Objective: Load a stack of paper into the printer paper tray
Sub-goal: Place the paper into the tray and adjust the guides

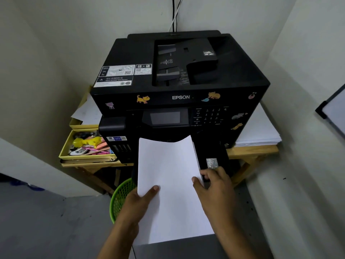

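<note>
A black Epson printer point(179, 77) with cat stickers stands on a wooden table. A white stack of paper point(168, 176) hangs in front of its lower front, far edge bowed and level with the opening under the screen. My left hand point(139, 204) grips the stack's left edge, thumb on top. My right hand point(214, 186) holds the right edge, thumb on top and fingers beside the black pulled-out tray point(214, 156). Most of the tray lies hidden beneath the paper.
A yellow organiser tray point(64, 152) with pens and small items sits left of the printer. More white sheets point(259, 128) lie stacked at the right on the wooden table point(252, 150). A green mesh bin point(121, 197) stands on the floor below. Walls close in on both sides.
</note>
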